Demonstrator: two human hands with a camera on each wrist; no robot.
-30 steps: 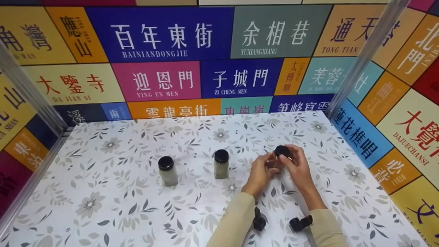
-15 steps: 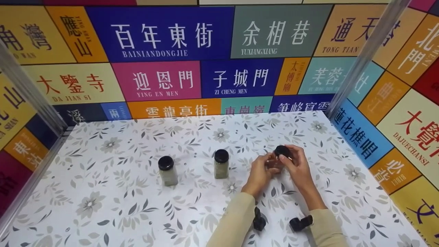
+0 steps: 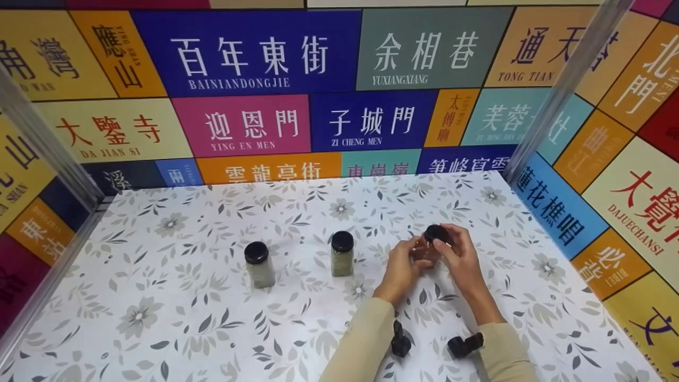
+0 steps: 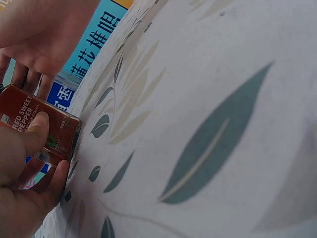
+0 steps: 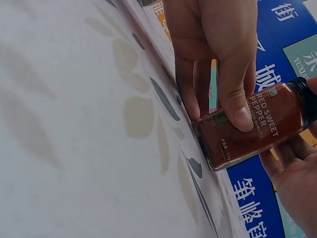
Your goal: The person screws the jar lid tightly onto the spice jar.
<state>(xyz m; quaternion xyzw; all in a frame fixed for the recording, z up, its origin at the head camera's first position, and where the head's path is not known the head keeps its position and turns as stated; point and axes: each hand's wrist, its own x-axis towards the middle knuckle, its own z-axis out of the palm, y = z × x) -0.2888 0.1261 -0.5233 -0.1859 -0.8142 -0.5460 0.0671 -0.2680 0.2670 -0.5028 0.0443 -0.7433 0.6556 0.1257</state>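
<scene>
A glass spice jar of red sweet pepper [image 5: 233, 144] stands on the table with its base on the cloth, as both wrist views show. My left hand [image 3: 402, 269] grips the jar's body, its thumb lying across the label. At the top, my right hand [image 3: 466, 262] holds the black cap [image 3: 436, 233] between thumb and fingers. The cap sits on the jar; whether it is loose cannot be seen. To the left stand two more upright jars with black caps, a greenish one [image 3: 342, 262] nearer the hands and a paler one [image 3: 261, 275] farther off.
The table [image 3: 212, 329] has a white cloth with a grey leaf and flower print. Colourful panels with lettering [image 3: 244, 124] rise at the back and both sides. Black wrist cameras [image 3: 401, 339] are at the sleeves.
</scene>
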